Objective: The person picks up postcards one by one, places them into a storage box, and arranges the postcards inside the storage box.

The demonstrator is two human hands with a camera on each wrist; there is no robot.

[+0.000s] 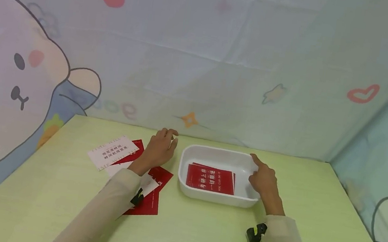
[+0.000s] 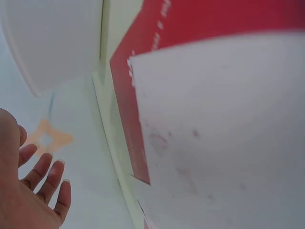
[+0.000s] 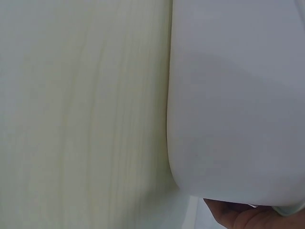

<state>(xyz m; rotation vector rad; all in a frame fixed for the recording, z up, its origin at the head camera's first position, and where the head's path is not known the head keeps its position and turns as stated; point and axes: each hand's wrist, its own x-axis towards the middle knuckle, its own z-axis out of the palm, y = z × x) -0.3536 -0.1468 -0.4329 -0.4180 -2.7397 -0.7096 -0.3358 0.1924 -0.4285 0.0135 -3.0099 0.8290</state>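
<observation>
With fingers (image 1: 258,162) bent, gripped white tray (image 1: 206,196) by R rim w/ right hand (image 1: 264,182); held left hand (image 1: 158,149) loosely curved, empty, just L of tray. Saw red cards (image 1: 211,179) (2+, overlapped) inside; couldn't count loose cards (image 1: 112,153), part-hidden by L sleeve (image 1: 103,207).

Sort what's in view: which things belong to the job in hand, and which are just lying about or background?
Likely part of the job:
white tray, its rim gripped by the right hand
red cards inside it
loose red and white cards near the left hand

Just background:
table
printed backdrop
black wrist devices
</observation>
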